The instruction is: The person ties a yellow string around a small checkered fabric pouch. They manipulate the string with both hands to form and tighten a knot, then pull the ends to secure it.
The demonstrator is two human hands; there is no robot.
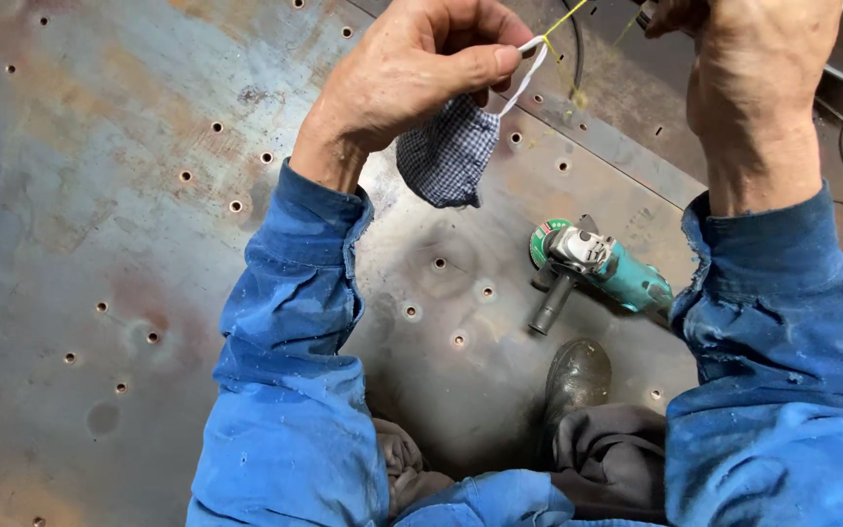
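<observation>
- A small cloth face mask (448, 154), dark blue and white in a fine check, hangs limp and crumpled into a folded pouch. It dangles in the air above the drilled steel plate, held up by its strap alone.
- Its white elastic strap (531, 60) runs up from the cloth's upper edge and is pinched at the top.
- A thin yellow string (565, 20) meets the strap's top end and stretches taut, slanting up and to the right out of view.
</observation>
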